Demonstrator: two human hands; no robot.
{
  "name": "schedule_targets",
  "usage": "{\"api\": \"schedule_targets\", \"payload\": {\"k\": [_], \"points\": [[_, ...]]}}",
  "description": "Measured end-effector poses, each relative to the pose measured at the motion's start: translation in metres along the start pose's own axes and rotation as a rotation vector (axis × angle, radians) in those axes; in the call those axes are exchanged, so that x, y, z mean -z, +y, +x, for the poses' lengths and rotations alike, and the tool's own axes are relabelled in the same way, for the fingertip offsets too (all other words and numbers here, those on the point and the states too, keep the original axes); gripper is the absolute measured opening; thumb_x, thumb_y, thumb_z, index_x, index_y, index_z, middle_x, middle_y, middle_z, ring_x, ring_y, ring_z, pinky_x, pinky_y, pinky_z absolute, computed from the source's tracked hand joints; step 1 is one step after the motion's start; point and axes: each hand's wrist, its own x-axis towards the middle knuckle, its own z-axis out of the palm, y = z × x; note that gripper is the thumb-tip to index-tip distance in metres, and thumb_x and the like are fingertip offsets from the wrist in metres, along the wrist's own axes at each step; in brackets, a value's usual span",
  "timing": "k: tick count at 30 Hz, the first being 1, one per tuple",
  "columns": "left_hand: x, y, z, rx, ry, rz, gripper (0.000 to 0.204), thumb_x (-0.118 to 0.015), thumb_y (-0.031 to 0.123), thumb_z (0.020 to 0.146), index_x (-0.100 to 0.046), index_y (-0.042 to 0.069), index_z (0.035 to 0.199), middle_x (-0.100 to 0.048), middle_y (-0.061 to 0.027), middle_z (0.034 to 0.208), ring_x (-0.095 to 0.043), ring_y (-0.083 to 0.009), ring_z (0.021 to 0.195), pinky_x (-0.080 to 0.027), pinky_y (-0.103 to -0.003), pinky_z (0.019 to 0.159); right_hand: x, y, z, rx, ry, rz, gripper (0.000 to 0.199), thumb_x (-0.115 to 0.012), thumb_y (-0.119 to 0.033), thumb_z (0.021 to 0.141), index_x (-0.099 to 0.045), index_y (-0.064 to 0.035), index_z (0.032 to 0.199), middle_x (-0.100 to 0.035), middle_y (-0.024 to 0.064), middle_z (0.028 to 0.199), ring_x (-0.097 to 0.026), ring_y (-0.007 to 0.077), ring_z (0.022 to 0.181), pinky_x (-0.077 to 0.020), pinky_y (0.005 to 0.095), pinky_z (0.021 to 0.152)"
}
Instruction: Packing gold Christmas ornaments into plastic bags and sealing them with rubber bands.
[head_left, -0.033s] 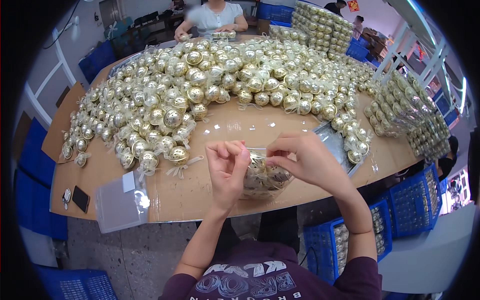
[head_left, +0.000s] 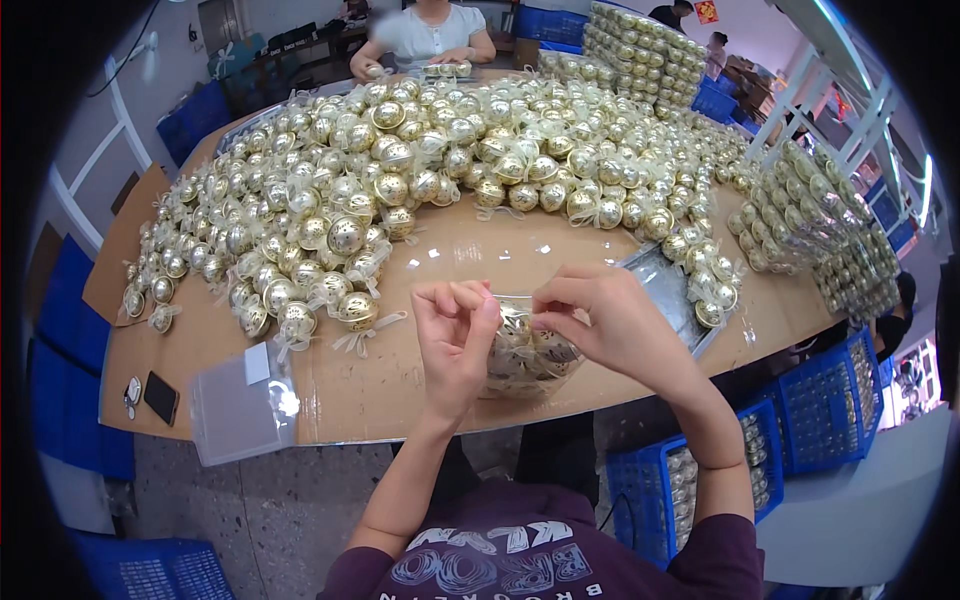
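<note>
Both hands hold a narrow grip on the mouth of a clear bag [head_left: 530, 350] filled with gold balls: the left hand [head_left: 455, 335] pinches the bag's top edge between thumb and fingertips, and the right hand [head_left: 610, 320] pinches the same edge just beside it, the fingers of both hands curled in and nearly touching. In the head view, the bag sits at the near edge of the table [head_left: 440, 380], directly in front of the person, its rounded bottom resting on or just above the brown surface; which of the two cannot be told. The table is covered across its far half by a heap of gold balls [head_left: 400, 170], each tied with a pale ribbon; the nearest of them lie just left of the left hand. A stack of flat clear bags [head_left: 240, 400] lies at the near left corner of the table, with a dark phone [head_left: 160, 397] beside it. A shiny tray [head_left: 675, 290] lies behind the right hand. Packed bags of balls are stacked at the far right end of the table [head_left: 810, 220]. Blue crates [head_left: 820, 410] holding more balls stand on the floor to the right, below the table edge. A second person [head_left: 430, 35] in a light top sits at the far end of the table, hands resting on it.
</note>
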Motion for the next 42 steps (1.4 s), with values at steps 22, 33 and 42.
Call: {"api": "schedule_targets", "payload": {"k": [22, 33, 42], "points": [[-0.003, 0.056, 0.036, 0.368, -0.457, 0.614, 0.030, -0.067, 0.005, 0.083, -0.056, 0.003, 0.111, -0.059, -0.0002, 0.082, -0.057, -0.0081, 0.075, -0.048, -0.022, 0.066, -0.048, 0.026, -0.038, -0.351, 0.243, 0.693, 0.020, -0.068, -0.020, 0.088, -0.058, -0.0019, 0.090, -0.061, 0.0019, 0.083, -0.057, 0.0084, 0.079, -0.0447, 0.0253, 0.068], [0.005, 0.034, 0.033, 0.552, -0.335, 0.236, 0.017, -0.068, 0.004, 0.083, -0.059, 0.006, 0.096, -0.057, 0.0024, 0.077, -0.052, -0.0029, 0.068, -0.039, -0.017, 0.056, -0.061, 0.013, -0.051, 0.249, 0.590, 0.021, 0.027, -0.076, -0.015, 0.077, -0.066, -0.0069, 0.099, -0.062, 0.0087, 0.101, -0.060, 0.0256, 0.098, -0.0464, 0.0397, 0.091], [0.017, 0.025, 0.013, 0.287, -0.424, 0.284, 0.023, -0.071, 0.020, 0.083, -0.061, 0.005, 0.099, -0.058, -0.0054, 0.097, -0.057, -0.0154, 0.093, -0.046, -0.028, 0.080, -0.056, 0.029, -0.058, 0.414, 0.473, 0.006, 0.034, -0.074, -0.015, 0.077, -0.068, -0.0051, 0.109, -0.065, 0.0072, 0.109, -0.059, 0.0266, 0.111, -0.0424, 0.0484, 0.100]]}}
